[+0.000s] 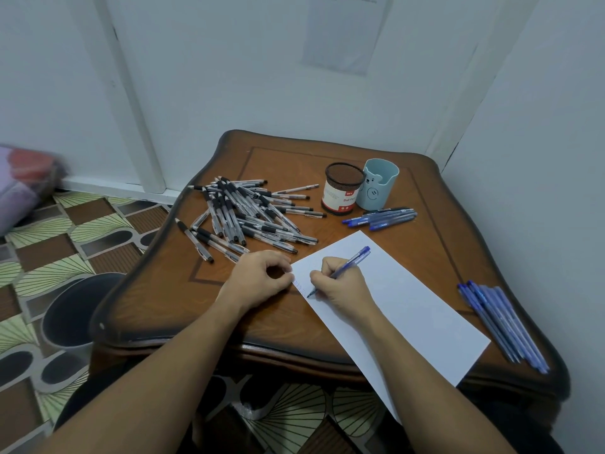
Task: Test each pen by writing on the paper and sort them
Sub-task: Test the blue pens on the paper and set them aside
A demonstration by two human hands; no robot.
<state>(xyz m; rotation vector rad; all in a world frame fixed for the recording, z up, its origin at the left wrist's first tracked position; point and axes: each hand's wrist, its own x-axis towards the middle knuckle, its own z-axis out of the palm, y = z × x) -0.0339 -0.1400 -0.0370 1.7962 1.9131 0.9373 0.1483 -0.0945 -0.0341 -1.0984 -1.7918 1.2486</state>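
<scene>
Pen under test: blue pen (pixel 343 268), tip down on the paper (pixel 402 306) near its 9 o'clock corner.
Long axis: ran from tip at 8 o'clock to back end at 2 o'clock, tilted up off the sheet.
Grip: right hand (pixel 340 290) closed round the lower barrel in a writing hold, heel resting on the paper.
Other hand: left hand (pixel 262 276) loosely curled at the paper's 9 o'clock corner, touching its edge; could not be told whether pinching or only steadying the sheet.
Step judged: test stroke in hand; sorting of this pen not yet done.
Relation for the coming move: both blue groups lay on the right hand's side, one row of blue pens (pixel 381 219) at 1 o'clock and one row of blue pens at the edge (pixel 501 322) at 4 o'clock; right hand nearer to both. Which row took good pens could not be told.
Black pen pile (pixel 245 214): at 10 o'clock, nearer the left hand, loosely heaped.
Marks on paper: faint strokes beside the tip, unreadable.
Mesh cup (pixel 342 191): at 12 o'clock; red-and-white label, "Ball Pen" partly readable, small red badge unreadable.
Pale blue cup (pixel 376 185): touching the mesh cup; drawn bear face, no text.
Table (pixel 163 290): brown wood, carried all of the above.
</scene>
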